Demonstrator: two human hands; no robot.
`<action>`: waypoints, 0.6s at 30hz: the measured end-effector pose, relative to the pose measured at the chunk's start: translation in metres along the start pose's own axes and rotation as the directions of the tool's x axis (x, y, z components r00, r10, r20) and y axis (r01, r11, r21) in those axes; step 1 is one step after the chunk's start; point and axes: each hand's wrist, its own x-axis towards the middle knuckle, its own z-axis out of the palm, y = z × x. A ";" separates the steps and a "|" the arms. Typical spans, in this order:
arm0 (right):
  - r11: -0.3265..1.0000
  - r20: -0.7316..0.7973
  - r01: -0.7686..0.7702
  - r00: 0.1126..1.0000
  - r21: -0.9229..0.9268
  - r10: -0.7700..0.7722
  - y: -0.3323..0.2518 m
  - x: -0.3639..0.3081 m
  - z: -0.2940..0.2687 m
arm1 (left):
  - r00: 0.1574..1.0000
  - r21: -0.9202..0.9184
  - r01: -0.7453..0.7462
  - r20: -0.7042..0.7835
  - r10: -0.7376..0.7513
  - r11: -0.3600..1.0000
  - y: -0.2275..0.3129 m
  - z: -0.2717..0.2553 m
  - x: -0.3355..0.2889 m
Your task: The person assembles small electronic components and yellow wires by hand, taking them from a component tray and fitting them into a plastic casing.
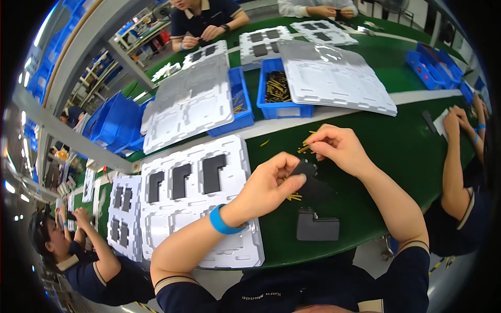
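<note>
My left hand, with a blue band at its wrist, grips a flat black piece between thumb and fingers above the green table. Just beyond it, my right hand is closed in a pinch; what its fingertips hold, if anything, is too small to make out. Thin yellow strips lie by those fingertips, and more yellow strips show below the left thumb. Closer to me rests a black L-shaped block, perhaps a stack of pieces. At left, a white molded tray carries three black L-shaped pieces.
Beyond my hands, a blue bin of yellow-and-black strips and another blue bin are partly covered by white trays. A metal frame post stands left. Co-workers' hands are busy at right, left and across the table.
</note>
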 end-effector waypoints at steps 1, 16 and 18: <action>1.000 -0.031 0.001 1.000 0.029 0.000 -0.007 -0.002 0.002 | 0.997 -0.001 0.012 -0.072 -0.012 1.000 0.001 0.002 0.003; 0.992 -0.096 0.040 0.995 0.118 -0.028 -0.016 -0.011 0.031 | 0.970 0.422 -0.053 -0.195 0.147 0.905 -0.006 0.000 0.007; 0.994 -0.105 0.046 0.994 0.097 -0.035 -0.017 -0.014 0.032 | 0.967 0.447 -0.081 -0.182 0.179 0.891 -0.005 0.001 0.006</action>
